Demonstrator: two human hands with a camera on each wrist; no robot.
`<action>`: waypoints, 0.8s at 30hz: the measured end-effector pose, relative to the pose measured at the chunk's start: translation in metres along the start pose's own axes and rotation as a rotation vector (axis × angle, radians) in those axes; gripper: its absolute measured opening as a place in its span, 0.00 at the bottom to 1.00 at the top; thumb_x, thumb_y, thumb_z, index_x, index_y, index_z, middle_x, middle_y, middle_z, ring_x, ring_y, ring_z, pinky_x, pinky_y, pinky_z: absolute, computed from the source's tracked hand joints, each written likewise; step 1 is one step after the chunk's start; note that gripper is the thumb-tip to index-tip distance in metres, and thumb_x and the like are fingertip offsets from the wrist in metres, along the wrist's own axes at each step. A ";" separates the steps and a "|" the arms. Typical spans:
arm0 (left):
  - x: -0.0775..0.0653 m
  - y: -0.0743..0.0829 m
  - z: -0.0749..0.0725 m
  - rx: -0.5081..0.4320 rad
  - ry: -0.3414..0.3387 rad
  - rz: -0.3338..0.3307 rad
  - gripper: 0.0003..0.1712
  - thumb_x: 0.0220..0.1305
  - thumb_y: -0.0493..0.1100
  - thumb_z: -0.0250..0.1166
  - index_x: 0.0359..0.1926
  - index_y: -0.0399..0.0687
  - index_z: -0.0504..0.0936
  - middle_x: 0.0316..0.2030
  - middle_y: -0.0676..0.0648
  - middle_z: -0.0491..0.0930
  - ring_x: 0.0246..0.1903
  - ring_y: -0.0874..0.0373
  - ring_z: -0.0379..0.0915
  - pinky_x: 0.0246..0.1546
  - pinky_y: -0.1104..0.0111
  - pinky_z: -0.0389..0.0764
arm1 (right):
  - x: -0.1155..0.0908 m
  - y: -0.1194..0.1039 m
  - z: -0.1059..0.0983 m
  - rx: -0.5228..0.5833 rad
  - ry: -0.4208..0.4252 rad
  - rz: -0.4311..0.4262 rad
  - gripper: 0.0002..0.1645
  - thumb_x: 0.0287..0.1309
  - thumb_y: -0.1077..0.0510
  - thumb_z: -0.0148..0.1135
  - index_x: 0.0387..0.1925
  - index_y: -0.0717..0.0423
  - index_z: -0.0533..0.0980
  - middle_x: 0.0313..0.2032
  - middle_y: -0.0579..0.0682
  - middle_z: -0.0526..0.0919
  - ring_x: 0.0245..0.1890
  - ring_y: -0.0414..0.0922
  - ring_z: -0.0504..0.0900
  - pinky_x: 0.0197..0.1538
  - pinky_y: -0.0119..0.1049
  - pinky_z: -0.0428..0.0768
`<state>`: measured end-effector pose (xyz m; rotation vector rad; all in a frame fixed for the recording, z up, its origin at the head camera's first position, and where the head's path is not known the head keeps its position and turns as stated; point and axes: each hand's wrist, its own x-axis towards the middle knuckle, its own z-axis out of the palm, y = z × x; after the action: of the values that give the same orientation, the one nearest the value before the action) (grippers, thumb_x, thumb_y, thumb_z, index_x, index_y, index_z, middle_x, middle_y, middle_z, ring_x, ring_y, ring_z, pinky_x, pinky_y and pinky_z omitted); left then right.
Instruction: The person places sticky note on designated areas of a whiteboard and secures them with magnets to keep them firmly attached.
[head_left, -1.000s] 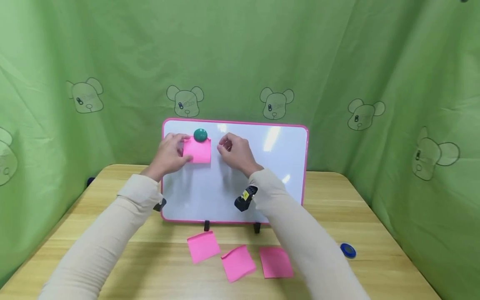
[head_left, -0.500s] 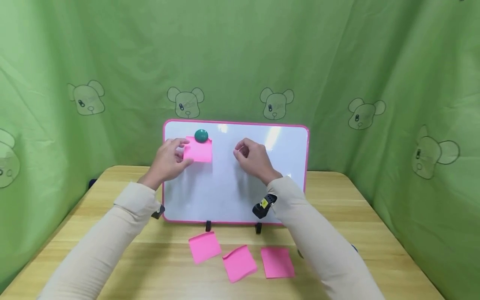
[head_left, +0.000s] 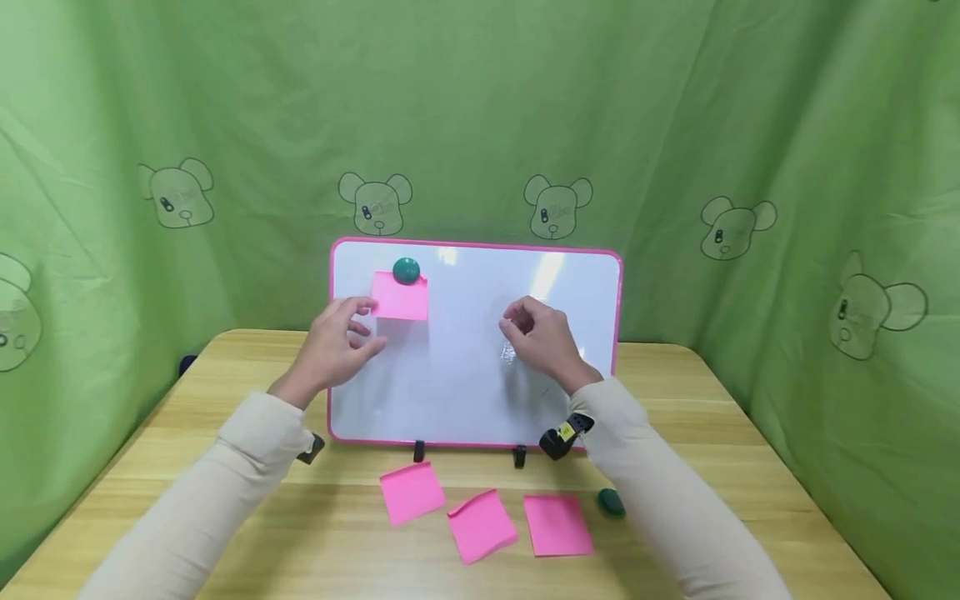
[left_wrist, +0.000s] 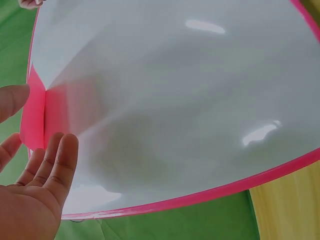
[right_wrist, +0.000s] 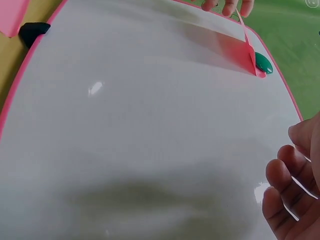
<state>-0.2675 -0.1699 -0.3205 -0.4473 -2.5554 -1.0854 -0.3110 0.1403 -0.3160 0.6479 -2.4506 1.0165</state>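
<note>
A green round magnet (head_left: 407, 270) holds a pink sticky note (head_left: 400, 302) at the upper left of a pink-framed whiteboard (head_left: 450, 392). Beside the note's lower left corner is my left hand (head_left: 333, 350), its fingers and thumb spread apart; the left wrist view shows the note's lower part standing out from the board, near the fingertips. My right hand (head_left: 546, 337) hovers before the board's right half, fingers loosely bent. Nothing shows between its thumb and fingers (right_wrist: 280, 172) in the right wrist view.
Several sticky notes lie on the wooden table below the board: a left note (head_left: 412, 493), a middle note (head_left: 482, 527) and a right note (head_left: 558, 527). Another green magnet (head_left: 611, 502) lies beside my right sleeve. Black feet (head_left: 520, 456) support the board. A green curtain (head_left: 465, 108) surrounds the table.
My right hand has moved right and down, away from the note. My left hand has drawn slightly down and back from it. The table's green magnet came into view; my right arm now covers the blue disc.
</note>
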 end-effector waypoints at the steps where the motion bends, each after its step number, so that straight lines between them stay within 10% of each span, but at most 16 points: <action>1: -0.002 0.000 0.001 0.002 -0.002 0.003 0.31 0.60 0.41 0.68 0.63 0.40 0.68 0.54 0.37 0.69 0.43 0.46 0.77 0.40 0.58 0.83 | -0.003 0.002 -0.002 -0.001 0.002 0.006 0.05 0.59 0.60 0.62 0.35 0.59 0.77 0.27 0.50 0.79 0.29 0.46 0.76 0.34 0.37 0.74; 24: -0.035 0.000 0.028 -0.015 -0.080 0.060 0.29 0.57 0.39 0.70 0.58 0.38 0.71 0.52 0.38 0.72 0.41 0.48 0.78 0.39 0.61 0.83 | -0.067 0.052 -0.031 -0.018 0.010 0.098 0.04 0.58 0.62 0.64 0.32 0.59 0.76 0.26 0.49 0.79 0.28 0.45 0.77 0.31 0.35 0.76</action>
<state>-0.2410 -0.1549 -0.3540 -0.5785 -2.5858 -1.0861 -0.2802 0.2135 -0.3593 0.5209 -2.5008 1.0310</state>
